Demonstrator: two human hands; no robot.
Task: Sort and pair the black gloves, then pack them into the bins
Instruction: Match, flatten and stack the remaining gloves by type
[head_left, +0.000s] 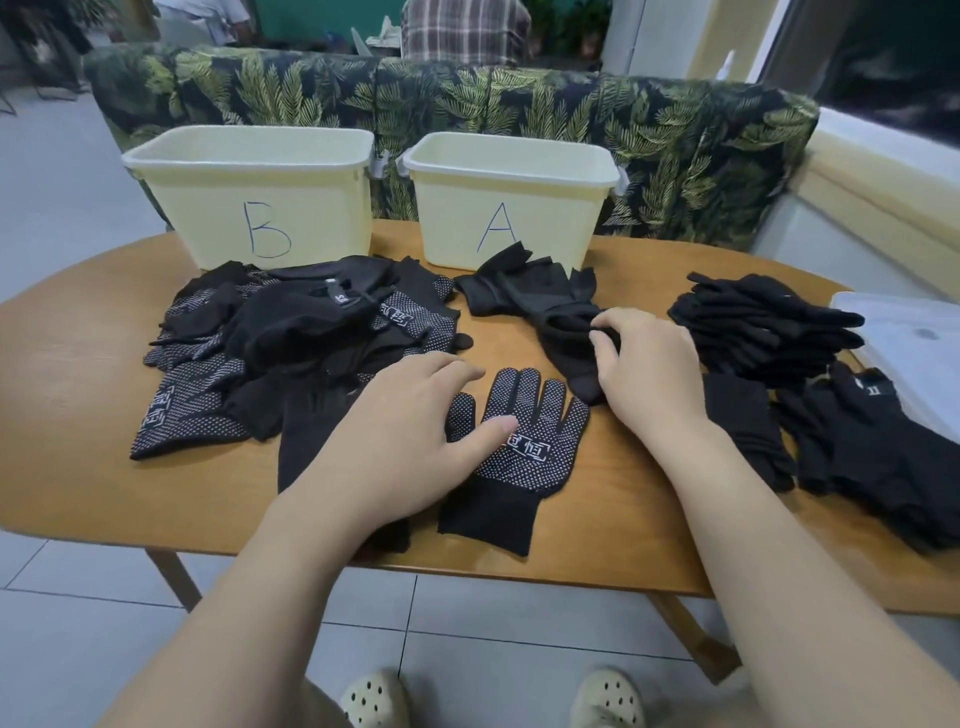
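A black glove with white dots (524, 441) lies flat, palm up, near the table's front edge. My left hand (405, 436) rests open beside it, thumb on its palm. My right hand (644, 369) curls its fingers onto a plain black glove (566, 332) lying in the middle of the table. A heap of mixed black gloves (291, 343) is piled at the left. Stacks of plain black gloves (763, 322) and tagged gloves (883, 457) lie at the right. Two pale yellow bins stand at the back, bin B (254, 197) and bin A (509, 202).
The wooden table (78, 395) has rounded ends. A clear plastic lid (909, 343) sits at the far right edge. A leaf-patterned sofa back (675, 135) stands right behind the bins. Beyond the sofa, seated people are partly visible. My feet in pale clogs show below the table.
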